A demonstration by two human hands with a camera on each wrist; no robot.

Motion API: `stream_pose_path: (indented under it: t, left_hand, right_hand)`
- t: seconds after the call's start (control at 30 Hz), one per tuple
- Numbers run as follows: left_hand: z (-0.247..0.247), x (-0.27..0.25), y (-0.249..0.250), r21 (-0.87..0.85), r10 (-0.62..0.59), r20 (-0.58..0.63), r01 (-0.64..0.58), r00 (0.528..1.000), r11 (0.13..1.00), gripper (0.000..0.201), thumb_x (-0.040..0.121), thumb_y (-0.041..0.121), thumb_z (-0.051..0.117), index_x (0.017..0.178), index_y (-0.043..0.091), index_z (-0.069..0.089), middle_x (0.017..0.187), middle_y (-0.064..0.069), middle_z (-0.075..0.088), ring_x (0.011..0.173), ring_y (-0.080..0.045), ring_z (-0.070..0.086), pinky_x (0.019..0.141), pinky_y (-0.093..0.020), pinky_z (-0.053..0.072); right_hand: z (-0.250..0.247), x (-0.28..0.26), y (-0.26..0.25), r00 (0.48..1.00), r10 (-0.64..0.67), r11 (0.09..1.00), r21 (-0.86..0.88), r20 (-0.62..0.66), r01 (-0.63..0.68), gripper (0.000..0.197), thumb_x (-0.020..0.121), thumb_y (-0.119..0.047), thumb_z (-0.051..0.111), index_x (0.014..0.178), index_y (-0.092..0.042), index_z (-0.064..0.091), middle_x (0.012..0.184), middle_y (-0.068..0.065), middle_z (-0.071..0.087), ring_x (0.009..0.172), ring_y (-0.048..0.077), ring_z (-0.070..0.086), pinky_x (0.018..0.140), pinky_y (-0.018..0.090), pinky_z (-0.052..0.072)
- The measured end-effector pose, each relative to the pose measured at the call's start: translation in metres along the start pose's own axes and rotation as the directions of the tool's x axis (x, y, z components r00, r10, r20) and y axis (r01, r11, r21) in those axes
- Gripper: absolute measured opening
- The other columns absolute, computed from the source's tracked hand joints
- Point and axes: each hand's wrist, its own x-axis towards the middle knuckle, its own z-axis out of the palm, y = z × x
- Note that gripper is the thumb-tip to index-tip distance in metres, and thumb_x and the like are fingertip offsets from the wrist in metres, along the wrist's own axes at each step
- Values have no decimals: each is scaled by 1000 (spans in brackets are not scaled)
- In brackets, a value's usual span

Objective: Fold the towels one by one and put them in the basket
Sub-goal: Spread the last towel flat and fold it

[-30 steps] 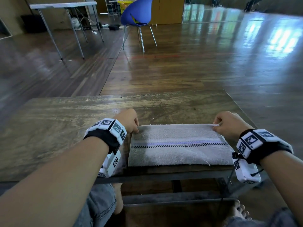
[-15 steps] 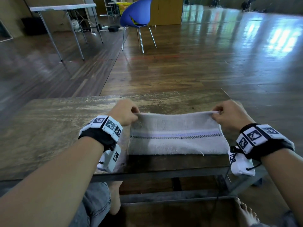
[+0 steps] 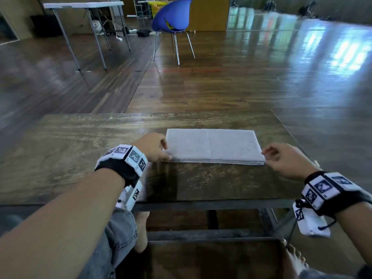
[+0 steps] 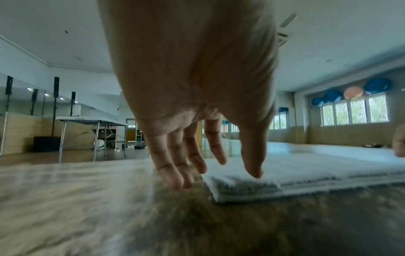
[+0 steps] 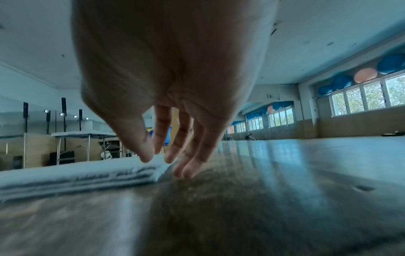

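A grey towel (image 3: pixel 213 147) lies folded in a flat rectangle of several layers on the wooden table (image 3: pixel 80 150), its plain side up. My left hand (image 3: pixel 164 153) is at the towel's left end. In the left wrist view the left hand (image 4: pixel 217 176) has straight fingers pointing down to the table beside the towel (image 4: pixel 306 171), the thumb over its corner. My right hand (image 3: pixel 265 156) is at the right near corner. Seen from the right wrist, the right hand (image 5: pixel 166 164) hangs relaxed, thumb just above the towel (image 5: pixel 76 175). Neither hand grips anything.
The table's near edge (image 3: pixel 201 204) runs just in front of my knees, its right edge close to the right hand. On the wooden floor beyond stand a blue chair (image 3: pixel 173 17) and a folding table (image 3: pixel 84 6). A yellow basket (image 3: pixel 156 5) sits behind the chair.
Both hands lifted the towel by its corners and folded it over, farther from me. Its striped face is now hidden. Both hands have let go.
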Motion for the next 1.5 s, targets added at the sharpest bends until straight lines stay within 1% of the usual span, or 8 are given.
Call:
stream_pose_path:
  t: [0.17, 0.27, 0.7, 0.83, 0.97, 1.23, 1.33, 1.5]
  left_hand:
    - [24, 23, -5, 53, -144, -61, 148, 988, 988, 46, 87, 38, 62, 55, 15, 39, 52, 0, 39, 44, -17, 37, 46, -26, 29]
    - [26, 29, -3, 62, -211, -91, 217, 973, 974, 46, 84, 37, 64, 55, 15, 36, 51, 1, 36, 43, -16, 34, 44, -25, 28]
    - [6, 27, 13, -3, -348, -108, 350, 931, 937, 27, 75, 17, 68, 60, 11, 45, 59, -2, 49, 48, -19, 43, 45, -23, 34]
    - [15, 20, 20, 99, -112, -169, 130, 979, 987, 14, 81, 18, 68, 82, 14, 54, 85, -4, 54, 72, -22, 52, 62, -32, 43]
    - [34, 15, 39, 158, 163, 24, -165, 986, 974, 23, 94, 31, 57, 115, 22, 58, 122, -3, 53, 114, -25, 51, 97, -45, 46]
    - [43, -1, 64, 176, 165, 88, -179, 982, 968, 30, 88, 33, 54, 65, 16, 51, 72, 0, 58, 68, -22, 58, 62, -33, 47]
    - [61, -9, 78, 182, 306, -13, -299, 952, 937, 25, 92, 46, 54, 97, 21, 55, 106, 0, 52, 103, -19, 50, 84, -36, 48]
    - [93, -15, 74, 185, 223, 147, -249, 964, 951, 73, 97, 61, 31, 155, 21, 11, 164, -2, 4, 152, -23, 2, 122, -46, 8]
  right_hand:
    - [18, 6, -1, 979, 203, 979, -26, -12, -203, 14, 93, -30, 64, 100, -19, 59, 100, 6, 66, 91, 25, 55, 78, 32, 39]
    - [21, 9, -3, 975, 219, 976, 5, -37, -219, 17, 92, -30, 66, 101, -19, 56, 102, 7, 62, 107, 31, 55, 82, 34, 39]
    - [3, 8, -27, 953, 297, 954, 58, -58, -294, 23, 77, -28, 61, 100, -28, 57, 104, 6, 62, 98, 28, 58, 83, 41, 50]
    - [9, 2, -31, 981, 35, 966, -244, -190, -82, 23, 84, -36, 56, 105, -27, 50, 114, -2, 56, 105, 23, 52, 78, 39, 46]
    - [16, -1, -41, 971, -189, 960, -182, 145, 214, 36, 99, -43, 47, 132, -31, 54, 136, -8, 53, 127, 16, 46, 107, 44, 40]
    - [26, -16, -72, 976, -198, 886, -411, 91, 218, 42, 94, -51, 45, 64, -24, 54, 75, -9, 62, 81, 22, 62, 81, 36, 48]
    - [44, -22, -87, 932, -363, 907, -224, 9, 356, 16, 94, -40, 51, 94, -28, 61, 96, -12, 56, 95, 17, 57, 88, 38, 45]
    - [83, -20, -84, 925, -263, 939, -147, 276, 311, 58, 104, -37, 34, 158, -24, 18, 167, -2, 10, 154, 18, 7, 124, 44, 9]
